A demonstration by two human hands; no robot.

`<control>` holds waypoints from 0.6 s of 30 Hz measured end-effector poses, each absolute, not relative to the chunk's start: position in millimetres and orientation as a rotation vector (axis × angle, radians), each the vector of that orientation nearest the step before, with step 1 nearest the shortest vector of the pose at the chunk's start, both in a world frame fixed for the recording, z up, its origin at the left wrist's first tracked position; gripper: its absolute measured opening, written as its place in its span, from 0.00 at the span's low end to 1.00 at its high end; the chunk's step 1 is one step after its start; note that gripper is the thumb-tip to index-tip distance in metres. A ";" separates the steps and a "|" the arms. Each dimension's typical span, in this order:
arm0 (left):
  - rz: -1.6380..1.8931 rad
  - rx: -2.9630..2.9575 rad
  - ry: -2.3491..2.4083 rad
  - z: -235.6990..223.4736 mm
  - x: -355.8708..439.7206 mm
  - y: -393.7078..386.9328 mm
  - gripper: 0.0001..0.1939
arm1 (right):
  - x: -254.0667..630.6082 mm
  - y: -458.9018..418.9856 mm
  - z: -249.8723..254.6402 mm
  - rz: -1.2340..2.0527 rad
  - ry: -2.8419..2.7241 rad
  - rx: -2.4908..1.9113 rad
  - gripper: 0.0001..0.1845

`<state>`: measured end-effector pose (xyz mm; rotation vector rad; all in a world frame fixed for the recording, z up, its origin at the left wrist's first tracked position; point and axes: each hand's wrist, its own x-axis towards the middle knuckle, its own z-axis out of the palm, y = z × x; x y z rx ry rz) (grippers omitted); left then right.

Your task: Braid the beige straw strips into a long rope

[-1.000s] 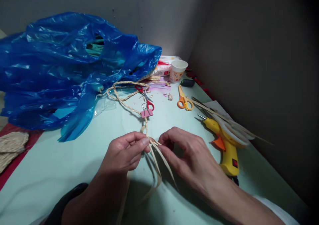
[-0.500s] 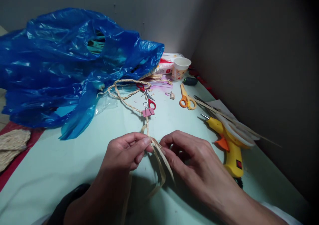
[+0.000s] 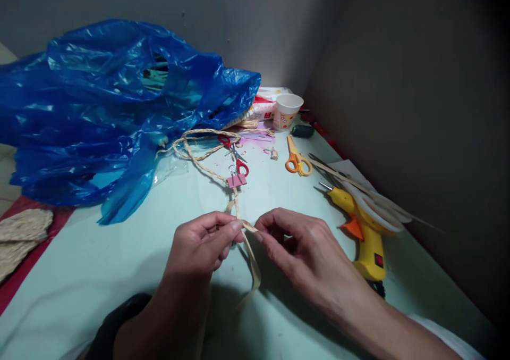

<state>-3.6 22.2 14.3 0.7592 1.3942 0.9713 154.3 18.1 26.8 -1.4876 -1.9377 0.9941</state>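
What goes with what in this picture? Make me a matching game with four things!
Things:
1. Right hand
2. Binder clip
3. Glue gun
4. Plastic bag

Clues:
A. Yellow, with an orange trigger
B. Pinching a pale flat strand
C. Big, blue and crinkly
D. Pink, on the braid

Right pairs: 1-B, 2-D, 3-A, 4-C

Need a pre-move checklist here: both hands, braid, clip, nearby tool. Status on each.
1. Left hand pinching the thin, pale, straw-like braid: ok.
2. Right hand gripping a pale flat strand: ok, it spans both hands.
3. Pink binder clip with wire handles on the braid: ok, beyond the hands.
4. No strand dangling: not ok, one pale ribbon-like strand hangs below the hands.
5. Yellow, orange-triggered glue gun off: cannot tell.
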 end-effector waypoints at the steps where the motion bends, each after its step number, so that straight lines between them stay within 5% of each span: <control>1: 0.975 0.765 1.411 13.9 -3.4 21.8 0.11 | 154.1 17.6 26.4 0.981 -1.935 -1.484 0.10; 18: 0.888 0.777 1.439 10.9 -1.9 21.4 0.10 | 142.5 13.8 24.4 1.214 -1.703 -1.518 0.09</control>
